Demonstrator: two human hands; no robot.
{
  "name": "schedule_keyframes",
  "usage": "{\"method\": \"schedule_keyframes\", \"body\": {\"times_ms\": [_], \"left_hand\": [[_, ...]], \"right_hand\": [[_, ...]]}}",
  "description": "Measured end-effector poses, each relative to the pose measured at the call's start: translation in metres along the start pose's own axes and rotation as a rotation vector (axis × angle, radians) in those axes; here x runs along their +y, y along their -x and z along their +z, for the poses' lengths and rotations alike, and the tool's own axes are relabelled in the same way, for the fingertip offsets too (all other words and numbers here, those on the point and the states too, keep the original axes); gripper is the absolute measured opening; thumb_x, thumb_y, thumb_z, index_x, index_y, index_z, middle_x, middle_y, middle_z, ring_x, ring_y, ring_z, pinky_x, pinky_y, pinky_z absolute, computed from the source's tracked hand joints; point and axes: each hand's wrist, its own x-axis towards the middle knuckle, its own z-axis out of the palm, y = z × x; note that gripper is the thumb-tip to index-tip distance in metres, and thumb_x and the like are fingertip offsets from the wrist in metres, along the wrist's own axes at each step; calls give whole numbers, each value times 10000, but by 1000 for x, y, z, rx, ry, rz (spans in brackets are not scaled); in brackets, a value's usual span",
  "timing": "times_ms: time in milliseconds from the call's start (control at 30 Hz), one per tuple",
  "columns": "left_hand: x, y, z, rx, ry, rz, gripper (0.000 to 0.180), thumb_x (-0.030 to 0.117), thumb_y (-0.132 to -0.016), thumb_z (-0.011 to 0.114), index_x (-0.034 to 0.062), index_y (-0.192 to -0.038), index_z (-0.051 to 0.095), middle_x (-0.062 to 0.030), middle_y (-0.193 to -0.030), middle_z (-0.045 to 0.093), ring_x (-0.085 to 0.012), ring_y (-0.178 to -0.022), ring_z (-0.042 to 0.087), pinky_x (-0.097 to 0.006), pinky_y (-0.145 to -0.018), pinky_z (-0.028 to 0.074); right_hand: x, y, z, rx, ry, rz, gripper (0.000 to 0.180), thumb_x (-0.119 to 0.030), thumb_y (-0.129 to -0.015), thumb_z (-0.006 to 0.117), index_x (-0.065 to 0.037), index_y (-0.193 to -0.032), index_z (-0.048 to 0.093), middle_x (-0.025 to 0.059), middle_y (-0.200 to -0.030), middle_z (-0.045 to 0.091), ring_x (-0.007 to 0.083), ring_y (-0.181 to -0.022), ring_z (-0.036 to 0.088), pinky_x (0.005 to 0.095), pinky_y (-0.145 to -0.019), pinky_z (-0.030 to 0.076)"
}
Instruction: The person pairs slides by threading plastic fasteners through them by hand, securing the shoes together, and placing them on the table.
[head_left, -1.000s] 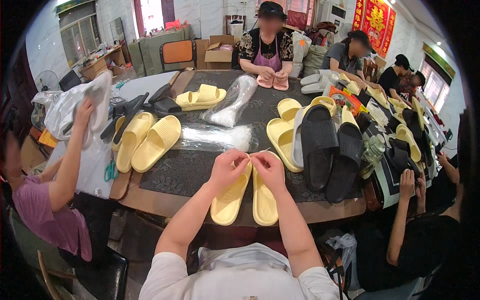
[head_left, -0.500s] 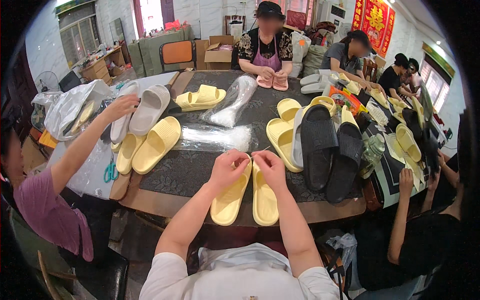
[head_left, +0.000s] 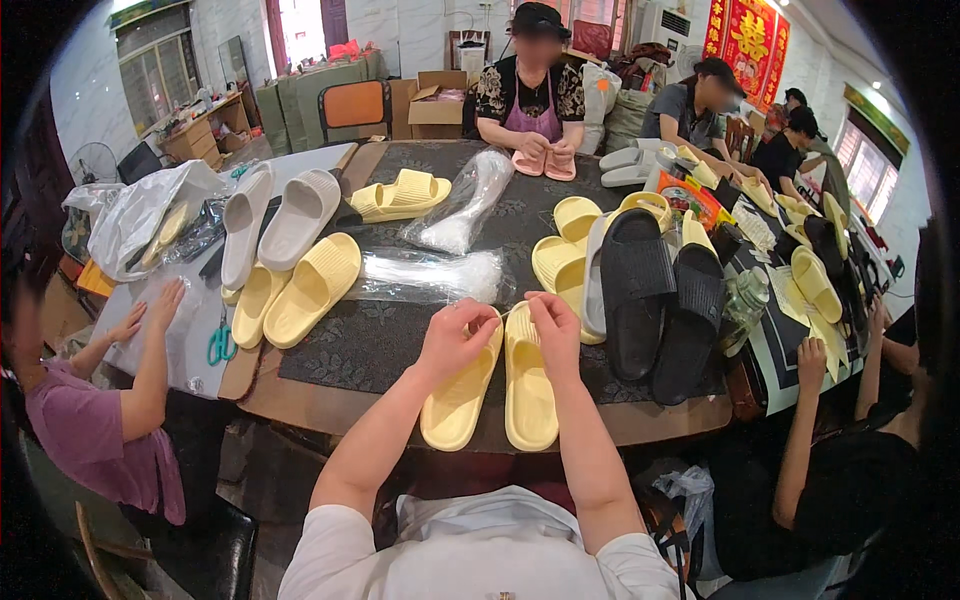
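Here, the left hand (head_left: 460, 340) and right hand (head_left: 553, 335) are pinching a thin strand (head_left: 510, 311). Two yellow slippers (head_left: 531, 410) are lying beneath

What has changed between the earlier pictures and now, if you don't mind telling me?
The right hand has moved slightly right, away from the left hand. The co-worker in purple has let go of the grey slippers and drawn back a hand. The left hand, the near yellow slippers and the black slippers stayed put.
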Motion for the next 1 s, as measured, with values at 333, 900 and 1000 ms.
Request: {"method": "schedule_keyframes", "body": {"times_ms": [333,900,1000], "left_hand": [[-1,0,3,22,-14,21,94,107,-820,684,30,-864,650,-72,-760,625,-196,-633,597,-303,-588,477],[-1,0,1,0,-33,20,85,101,-817,675,34,-860,647,-68,-747,615,-191,-608,584,-303,-583,471],[-3,0,3,24,-30,35,84,101,-817,676,37,-863,647,-67,-745,613,-190,-608,584,-303,-583,469]], "right_hand": [[-3,2,3,-69,88,-41,147,-113,-921,620,-18,-1021,671,-43,-853,618,3,-746,499,170,-653,405],[-5,2,2,-41,93,-8,130,-102,-921,612,-8,-999,655,-31,-906,632,21,-766,505,180,-699,416],[0,5,4,-229,285,-43,134,-104,-919,617,-10,-1005,660,-35,-898,630,21,-758,510,178,-688,415]]}}
